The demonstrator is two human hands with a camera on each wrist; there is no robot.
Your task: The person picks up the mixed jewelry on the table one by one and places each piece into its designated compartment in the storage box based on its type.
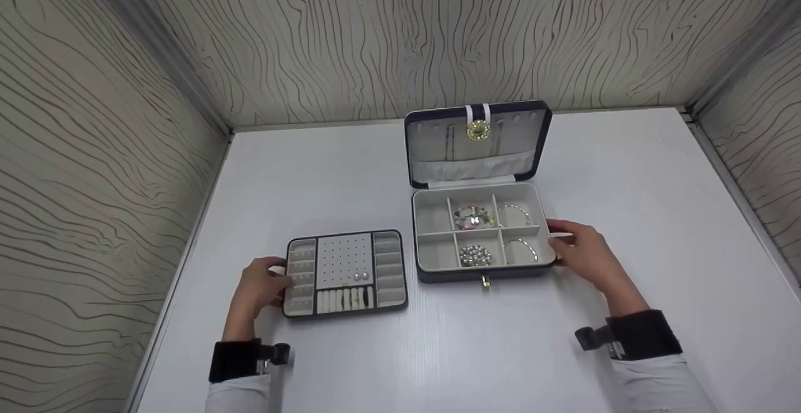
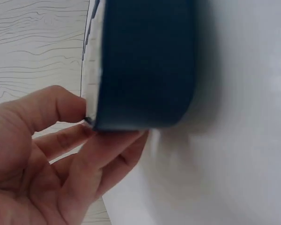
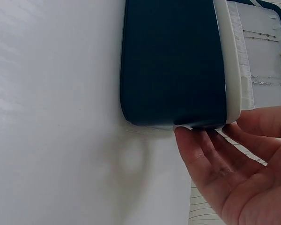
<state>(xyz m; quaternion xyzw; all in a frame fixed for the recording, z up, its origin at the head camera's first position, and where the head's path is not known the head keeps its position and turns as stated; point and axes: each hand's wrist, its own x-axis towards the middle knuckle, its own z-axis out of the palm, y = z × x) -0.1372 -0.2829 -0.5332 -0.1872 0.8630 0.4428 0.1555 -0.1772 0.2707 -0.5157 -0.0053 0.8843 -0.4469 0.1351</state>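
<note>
On the left of the table in the head view, a flat jewelry tray (image 1: 344,253) carries pearl earrings (image 1: 362,276) and several rings (image 1: 355,299). My left hand (image 1: 260,285) pinches its left side, thumb at the top rim and fingers along the navy wall (image 2: 145,70). To its right stands a navy jewelry box (image 1: 450,276) with its lid (image 1: 432,144) raised. My right hand (image 1: 582,253) grips the box's right side, thumb at the rim (image 3: 232,70), fingertips on the wall. Colorful beaded bracelets (image 1: 474,218), silvery beads (image 1: 475,255) and two silver bangles (image 1: 524,247) lie in its compartments.
Thin necklaces (image 1: 449,144) hang inside the lid, beside a gold ornate clasp (image 1: 479,130). A small gold latch (image 1: 485,281) sits on the box's front. Patterned panels (image 1: 407,44) enclose the white table (image 1: 488,350) at the back and sides.
</note>
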